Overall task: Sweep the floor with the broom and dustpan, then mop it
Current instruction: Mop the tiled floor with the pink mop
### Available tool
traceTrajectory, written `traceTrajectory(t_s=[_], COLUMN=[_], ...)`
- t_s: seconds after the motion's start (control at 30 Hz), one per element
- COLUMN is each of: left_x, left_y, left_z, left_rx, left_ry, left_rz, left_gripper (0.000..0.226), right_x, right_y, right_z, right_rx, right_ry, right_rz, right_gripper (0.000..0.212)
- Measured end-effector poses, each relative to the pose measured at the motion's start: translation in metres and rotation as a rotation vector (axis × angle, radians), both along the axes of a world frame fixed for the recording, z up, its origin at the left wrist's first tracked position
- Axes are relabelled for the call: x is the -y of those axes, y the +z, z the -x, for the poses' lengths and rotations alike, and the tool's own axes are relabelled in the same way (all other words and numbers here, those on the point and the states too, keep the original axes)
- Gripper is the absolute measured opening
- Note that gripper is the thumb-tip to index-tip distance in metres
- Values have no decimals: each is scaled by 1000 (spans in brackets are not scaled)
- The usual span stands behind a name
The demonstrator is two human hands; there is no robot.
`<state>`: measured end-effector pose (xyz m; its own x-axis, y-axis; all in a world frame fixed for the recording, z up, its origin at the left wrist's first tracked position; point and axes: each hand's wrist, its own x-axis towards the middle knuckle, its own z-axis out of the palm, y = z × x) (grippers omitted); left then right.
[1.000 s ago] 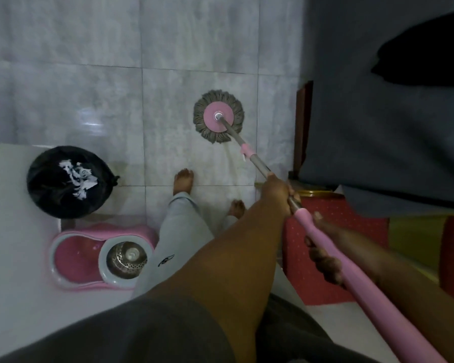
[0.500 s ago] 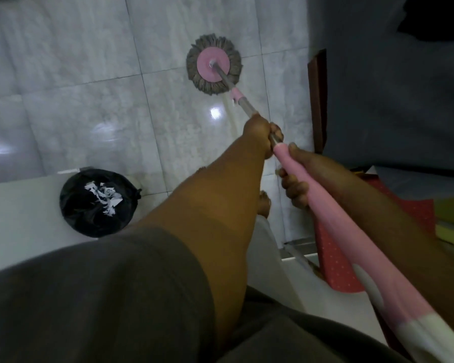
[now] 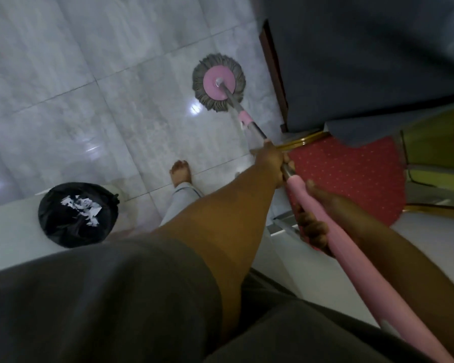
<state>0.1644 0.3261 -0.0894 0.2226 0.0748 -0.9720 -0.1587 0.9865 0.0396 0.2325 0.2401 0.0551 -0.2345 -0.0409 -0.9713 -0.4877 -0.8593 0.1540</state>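
Two hands [image 3: 271, 163] grip mop [image 3: 215, 86], red chair [image 3: 351, 176] just beside, black bin bag [image 3: 71, 229] nearby

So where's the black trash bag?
Head view, left side: the black trash bag sits at the edge of the white surface, left of the bare foot.

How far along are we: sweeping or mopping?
Sweeping looks done: paper scraps sit in the black bin bag. Mopping is in hand: left hand and right hand grip the mop handle, mop head flat on the tiles. How much floor remains cannot be told.
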Motion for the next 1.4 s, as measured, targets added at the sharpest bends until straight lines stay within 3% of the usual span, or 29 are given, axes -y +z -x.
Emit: traceTrajectory(t_s=[0.13,0.3,0.7,1.0,1.17,1.4], left_x=[35,18,-82,-44,-28,-18], left_y=[16,17,1,3,6,9], left_z=[-35,-56,-43,14,79,197], left_rx=[39,35,-27,51,-15,-138], left_ry=[-70,-79,56,292,518,820], left_rz=[64,67,-62,33,28,55], left_gripper=[47,36,47,39,44,37], right_x=[34,19,-78,-54,-66,-96], right_y=[20,17,-30,-11,-5,-9], right_z=[-27,-49,-25,1,44,150], right_rx=[50,5,18,-20,-135,-34], right_ry=[-102,-164,-1,329,555,960], right_rz=[6,-7,-154,-118,-130,-157], right_gripper=[52,49,57,53,55,48])
